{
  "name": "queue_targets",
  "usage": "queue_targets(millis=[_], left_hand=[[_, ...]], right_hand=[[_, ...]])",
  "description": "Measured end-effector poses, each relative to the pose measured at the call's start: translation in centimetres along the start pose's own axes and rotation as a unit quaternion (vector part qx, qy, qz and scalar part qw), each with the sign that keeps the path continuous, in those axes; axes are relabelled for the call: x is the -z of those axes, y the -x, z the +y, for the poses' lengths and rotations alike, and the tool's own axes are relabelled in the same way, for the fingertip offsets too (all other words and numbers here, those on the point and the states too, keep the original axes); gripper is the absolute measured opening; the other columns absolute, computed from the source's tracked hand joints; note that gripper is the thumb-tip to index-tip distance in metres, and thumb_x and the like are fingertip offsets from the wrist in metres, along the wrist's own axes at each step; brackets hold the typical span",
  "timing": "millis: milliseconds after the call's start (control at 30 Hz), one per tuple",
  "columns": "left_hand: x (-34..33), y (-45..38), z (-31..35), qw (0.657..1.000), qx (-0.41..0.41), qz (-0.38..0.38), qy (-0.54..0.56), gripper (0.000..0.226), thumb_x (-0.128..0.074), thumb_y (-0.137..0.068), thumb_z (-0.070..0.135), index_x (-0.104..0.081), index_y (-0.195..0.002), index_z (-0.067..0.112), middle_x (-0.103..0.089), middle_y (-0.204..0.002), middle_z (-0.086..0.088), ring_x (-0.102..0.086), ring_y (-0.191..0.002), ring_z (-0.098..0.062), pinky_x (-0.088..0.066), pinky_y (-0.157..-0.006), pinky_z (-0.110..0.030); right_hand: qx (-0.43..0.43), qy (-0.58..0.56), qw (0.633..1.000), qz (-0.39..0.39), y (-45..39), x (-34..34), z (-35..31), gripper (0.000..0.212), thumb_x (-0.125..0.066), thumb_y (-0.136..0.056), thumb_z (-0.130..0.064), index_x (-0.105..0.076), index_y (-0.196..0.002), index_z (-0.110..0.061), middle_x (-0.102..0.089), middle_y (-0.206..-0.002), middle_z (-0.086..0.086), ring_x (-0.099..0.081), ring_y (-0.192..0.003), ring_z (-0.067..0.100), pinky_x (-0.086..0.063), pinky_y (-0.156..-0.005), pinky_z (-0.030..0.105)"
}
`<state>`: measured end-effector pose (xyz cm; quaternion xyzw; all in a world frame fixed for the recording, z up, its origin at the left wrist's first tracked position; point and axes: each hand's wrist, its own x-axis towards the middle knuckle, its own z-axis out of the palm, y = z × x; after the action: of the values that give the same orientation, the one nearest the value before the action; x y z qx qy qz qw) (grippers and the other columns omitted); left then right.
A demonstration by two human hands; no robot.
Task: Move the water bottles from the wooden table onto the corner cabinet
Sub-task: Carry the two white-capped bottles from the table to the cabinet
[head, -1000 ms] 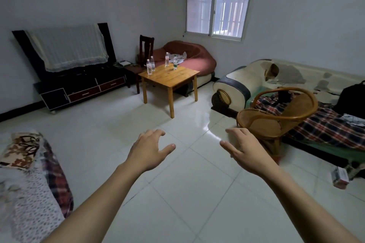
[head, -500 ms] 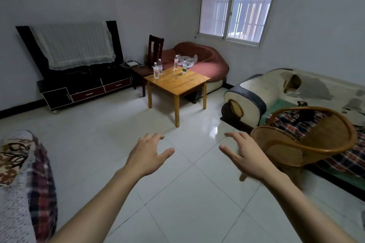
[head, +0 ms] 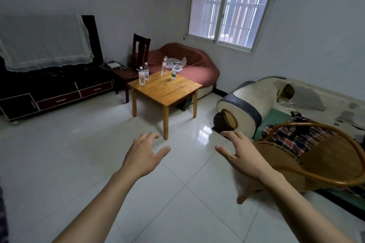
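Several clear water bottles stand on the far side of a square wooden table [head: 167,92] in the middle of the room: a red-labelled bottle [head: 141,75] and a plain bottle [head: 146,71] at its left corner, another bottle [head: 164,66] at the back, and a green-labelled bottle [head: 173,72] beside it. A small dark cabinet [head: 122,74] sits in the corner behind the table, under a dark chair. My left hand [head: 145,155] and my right hand [head: 240,154] are stretched out low over the floor, well short of the table, both empty with fingers spread.
A rattan chair [head: 308,162] stands close by my right hand. Behind it is a worn white sofa [head: 256,100]. A red sofa [head: 189,61] fills the corner under the window. A black TV stand [head: 57,92] lines the left wall. White floor tiles lie between me and the table.
The view has moved forward toward the table, which now looks larger and nearer. The rattan chair has slid toward the right edge. Both hands stay open and held out.
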<state>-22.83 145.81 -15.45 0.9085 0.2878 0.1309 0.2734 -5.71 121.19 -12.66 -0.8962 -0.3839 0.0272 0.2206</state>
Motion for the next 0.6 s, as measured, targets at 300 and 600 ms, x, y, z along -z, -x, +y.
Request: queue_targets(millis=[300,600], left_hand=[[-2.9,-14.6,-1.3,0.999,0.032,-0.016,-0.027,0.060,-0.057,-0.089,0.060,-0.047,-0.138,0.026,-0.048,-0.141,0.002,-0.046,-0.127,-0.018,-0.045,-0.098,-0.035],[-1.9,-28.0,-2.9,0.995,0.088,0.011,-0.052,0.061,-0.057,-0.088,0.061,-0.048,-0.137,0.025,-0.049,-0.140,0.001,-0.048,-0.125,-0.019,-0.044,-0.097,-0.034]], right_hand=[[0.016,-0.014,1.000,0.004,-16.1,-3.5,3.7,0.062,-0.047,-0.093,-0.061,-0.041,-0.144,-0.027,-0.041,-0.147,-0.001,-0.040,-0.132,0.016,-0.039,-0.107,0.032],[0.050,-0.052,0.997,-0.029,-32.9,-4.8,5.7,0.061,-0.046,-0.092,-0.062,-0.044,-0.142,-0.027,-0.045,-0.145,-0.002,-0.041,-0.133,0.018,-0.042,-0.106,0.044]])
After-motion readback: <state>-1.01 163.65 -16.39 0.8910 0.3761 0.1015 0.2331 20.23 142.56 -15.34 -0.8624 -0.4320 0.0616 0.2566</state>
